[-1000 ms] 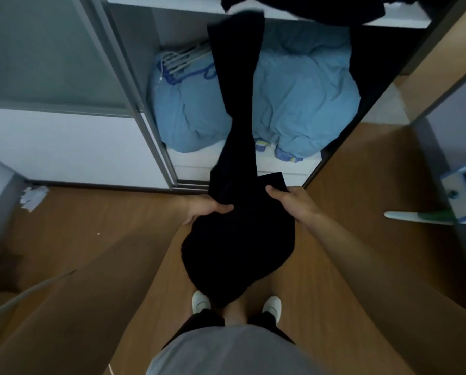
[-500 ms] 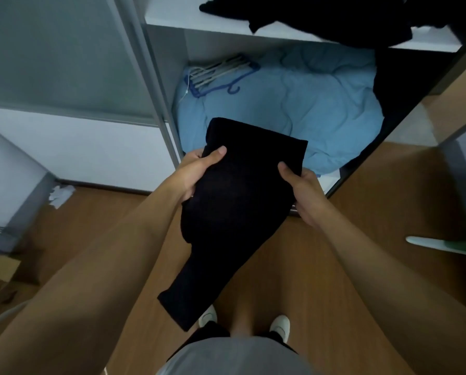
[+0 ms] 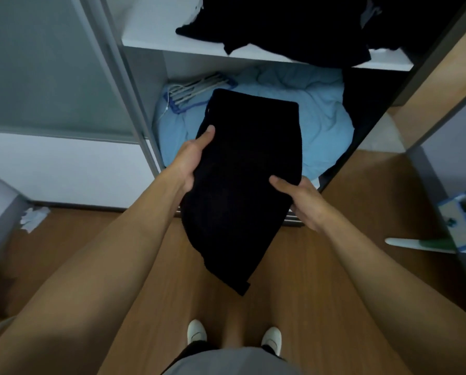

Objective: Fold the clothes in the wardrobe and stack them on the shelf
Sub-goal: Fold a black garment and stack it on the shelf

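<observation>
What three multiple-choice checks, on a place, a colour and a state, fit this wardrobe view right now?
1. Where do the hangers lie? A on the floor; B on the blue bedding; C in a drawer.
2. What colour is the held garment? A black; B white; C red.
3. How is the garment held? A one hand alone; B draped over an arm; C both hands gripping its sides.
Answers: B, they rest on the bedding; A, it is black throughout; C, left hand and right hand each grip an edge.
</observation>
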Demonstrator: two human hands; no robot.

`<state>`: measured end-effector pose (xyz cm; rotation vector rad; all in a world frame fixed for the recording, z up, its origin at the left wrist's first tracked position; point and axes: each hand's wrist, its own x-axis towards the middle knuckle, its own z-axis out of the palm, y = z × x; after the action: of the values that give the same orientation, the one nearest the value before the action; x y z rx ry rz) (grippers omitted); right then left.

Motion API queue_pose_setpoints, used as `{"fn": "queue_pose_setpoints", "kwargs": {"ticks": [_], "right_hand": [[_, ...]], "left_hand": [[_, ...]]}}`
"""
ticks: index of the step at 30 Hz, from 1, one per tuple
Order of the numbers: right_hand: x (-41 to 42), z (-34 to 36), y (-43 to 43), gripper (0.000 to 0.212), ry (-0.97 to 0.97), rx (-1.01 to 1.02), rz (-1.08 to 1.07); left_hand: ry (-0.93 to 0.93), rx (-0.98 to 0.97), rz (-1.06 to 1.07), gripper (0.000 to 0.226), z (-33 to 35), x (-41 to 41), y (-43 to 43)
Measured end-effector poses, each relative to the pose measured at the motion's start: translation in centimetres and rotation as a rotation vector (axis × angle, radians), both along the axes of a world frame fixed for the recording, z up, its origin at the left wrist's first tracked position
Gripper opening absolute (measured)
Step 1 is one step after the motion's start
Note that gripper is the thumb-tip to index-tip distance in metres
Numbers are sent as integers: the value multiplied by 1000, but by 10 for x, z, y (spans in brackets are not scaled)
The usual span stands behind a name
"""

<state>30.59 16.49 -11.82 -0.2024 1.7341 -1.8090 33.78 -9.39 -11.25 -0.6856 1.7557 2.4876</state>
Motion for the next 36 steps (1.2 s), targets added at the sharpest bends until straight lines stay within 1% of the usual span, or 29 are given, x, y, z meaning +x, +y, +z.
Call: {"fn": "queue_pose_setpoints", "kwargs": {"ticks": [2,3,5,7,9,10,12,13,15,16,18,20,21,22,23,25,26,27,29,30,31,33,36], "right_hand": [[0,6,-3,36,0,-13,-107],[-2,12,-4,35,-16,-32,-157],[-8,26,-4,34,-66,-35,-223],[-17,38,-4,29,-178,-15,-280],[-28,47,2,23,-290,8,-345],[-32,49,8,24,-316,-6,-366],[-37,47,27,36,-275,-127,-333],[-35,43,36,40,-231,-191,-281],[-22,30,47,38,-189,-197,-189],[-15,22,48,36,-183,-180,-172],[-7,13,40,32,-156,-196,-233],[-5,13,30,29,-149,-240,-352],[-5,15,26,29,-176,-244,-404],[-7,18,23,30,-225,-244,-443],[-9,20,20,30,-284,-243,-462],[-15,27,19,30,-396,-225,-473],[-19,29,21,31,-432,-218,-470],[-24,29,26,33,-459,-231,-459],[-28,28,38,38,-468,-294,-427],[-26,25,44,41,-436,-319,-394],[-22,20,49,42,-394,-315,-360],[-12,9,51,42,-337,-235,-313],[0,-2,40,37,-332,-200,-304]], "left_hand": [[6,85,-113,58,-1,1,-7],[4,95,-183,57,-4,4,-11],[-80,24,-344,61,-12,15,-15],[-166,-108,-465,65,-16,21,-8],[-144,-280,-409,48,-16,15,5],[-116,-330,-356,37,-13,10,13],[-54,-305,-275,21,-1,-2,26],[-27,-269,-249,17,4,-7,30],[-9,-172,-219,18,13,-13,32],[-19,-95,-215,23,16,-13,31],[-11,98,-205,46,16,-9,29],[38,225,-176,71,3,-3,22],[61,263,-184,75,-7,3,19],[63,260,-225,75,-17,9,17],[38,196,-267,71,-26,14,18],[-10,6,-307,56,-36,18,27],[-17,-54,-274,48,-36,15,32],[-24,-75,-206,43,-34,11,38],[-56,-5,-62,36,-27,-1,46],[-71,40,-27,34,-22,-6,49],[-84,73,-18,33,-18,-10,50],[-104,113,-24,29,-13,-14,52],[-79,149,-55,35,-12,-13,50]]}}
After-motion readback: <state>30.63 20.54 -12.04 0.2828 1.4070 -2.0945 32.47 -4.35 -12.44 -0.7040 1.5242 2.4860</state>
